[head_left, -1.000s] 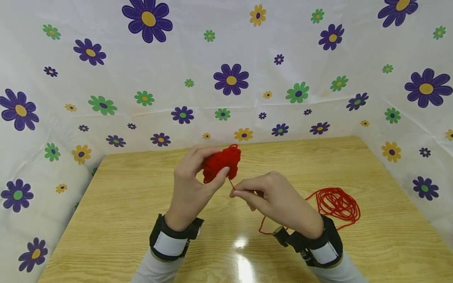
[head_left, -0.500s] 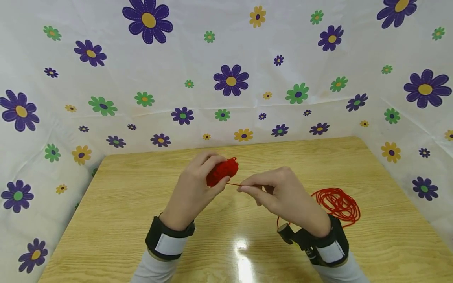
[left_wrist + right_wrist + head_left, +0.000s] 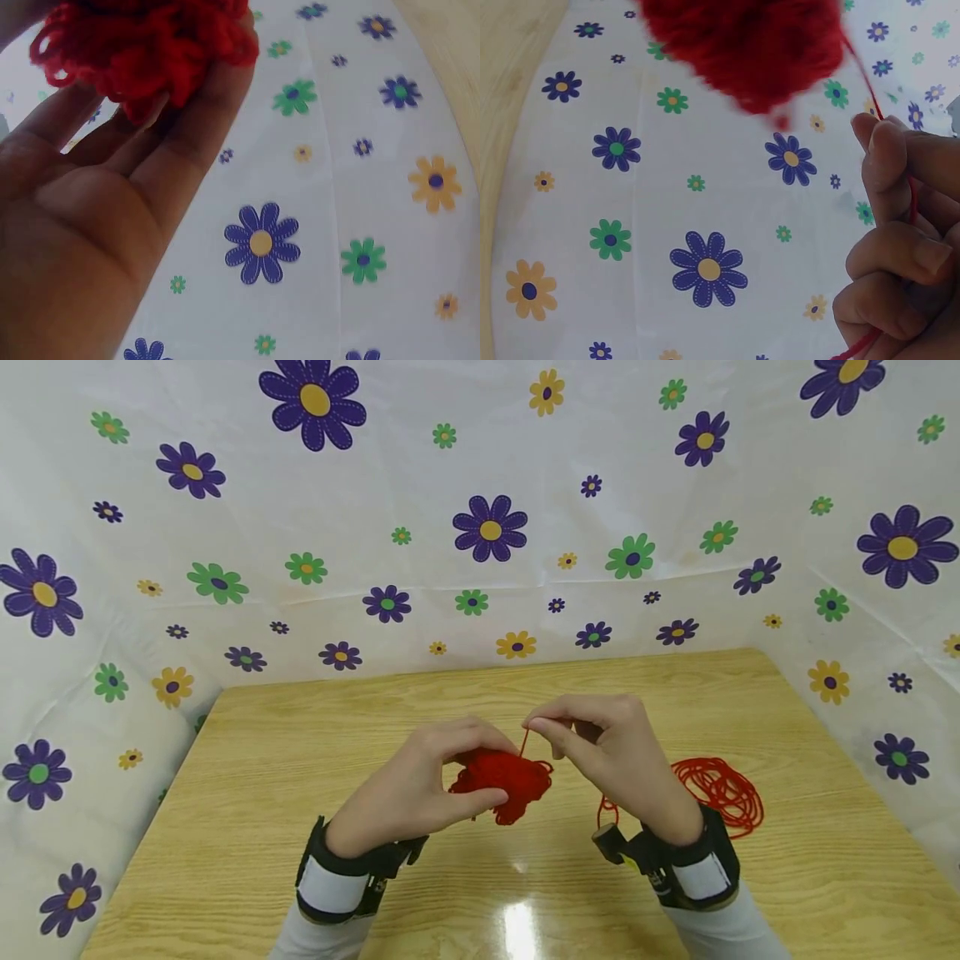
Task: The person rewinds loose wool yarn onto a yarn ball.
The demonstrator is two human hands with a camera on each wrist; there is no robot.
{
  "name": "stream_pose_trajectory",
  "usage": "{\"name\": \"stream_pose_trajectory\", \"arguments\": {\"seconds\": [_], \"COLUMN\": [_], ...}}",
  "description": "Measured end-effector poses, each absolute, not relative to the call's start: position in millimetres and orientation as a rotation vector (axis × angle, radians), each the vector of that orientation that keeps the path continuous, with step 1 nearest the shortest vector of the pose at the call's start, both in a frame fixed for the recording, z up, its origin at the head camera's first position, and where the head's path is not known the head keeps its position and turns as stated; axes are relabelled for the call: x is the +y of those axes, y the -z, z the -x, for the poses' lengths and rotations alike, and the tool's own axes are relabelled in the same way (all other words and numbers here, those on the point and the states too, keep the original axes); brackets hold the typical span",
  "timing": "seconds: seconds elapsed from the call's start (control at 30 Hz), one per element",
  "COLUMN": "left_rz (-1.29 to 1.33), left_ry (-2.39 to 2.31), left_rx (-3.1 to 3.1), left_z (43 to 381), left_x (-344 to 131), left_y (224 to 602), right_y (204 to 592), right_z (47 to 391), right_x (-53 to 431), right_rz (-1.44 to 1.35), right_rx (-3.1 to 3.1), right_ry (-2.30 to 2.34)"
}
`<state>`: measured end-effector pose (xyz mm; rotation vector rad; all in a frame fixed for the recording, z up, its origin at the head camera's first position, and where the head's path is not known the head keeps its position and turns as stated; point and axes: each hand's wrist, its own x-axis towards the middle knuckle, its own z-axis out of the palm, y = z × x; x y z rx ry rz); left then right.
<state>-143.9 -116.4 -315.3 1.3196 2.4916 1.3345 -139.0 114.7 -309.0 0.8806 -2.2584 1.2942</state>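
Observation:
A bundle of red yarn [image 3: 506,781], loopy at its edges, is held in my left hand [image 3: 420,781] between thumb and fingers above the table. The left wrist view shows the yarn bundle [image 3: 142,56] resting against the fingers. My right hand [image 3: 618,747] is up and to the right of it, pinching a yarn strand [image 3: 524,742] between thumb and index finger. That strand runs taut from the bundle to the fingertips. In the right wrist view the strand [image 3: 864,71] passes on through the curled fingers of the right hand [image 3: 900,225] and comes out below.
A loose coil of red yarn [image 3: 720,793] lies on the wooden table [image 3: 300,760] at the right, behind the right wrist. Trailing yarn [image 3: 607,814] hangs beside the right wrist's strap. A white flowered cloth [image 3: 420,485] surrounds the table at the back and sides.
The left hand has lowered and turned the yarn bundle, bringing it nearer and to the right. My right hand has moved up and right, carrying the strand from below the bundle to above it.

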Motion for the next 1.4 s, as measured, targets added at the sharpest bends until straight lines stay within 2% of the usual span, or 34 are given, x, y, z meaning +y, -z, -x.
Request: {"name": "stream_pose_trajectory", "arguments": {"seconds": [0.33,0.77,1.07,1.4], "left_rz": [-1.263,-1.102,-1.133,-1.195], "left_ry": [-1.789,-2.14,-2.156,-1.9], "left_rx": [2.203,2.37,2.603,3.079], "left_z": [134,138,142,150], "left_x": [-119,-116,-116,-118], "left_y": [304,305,307,310], "right_y": [319,325,324,321], "right_z": [146,145,143,139], "right_x": [107,98,95,92], "right_rz": [-0.888,-0.962,-0.995,-1.037], "right_rx": [-2.378,-2.471,-2.565,-2.59], "right_ry": [-1.38,-1.305,-1.183,-1.111]}}
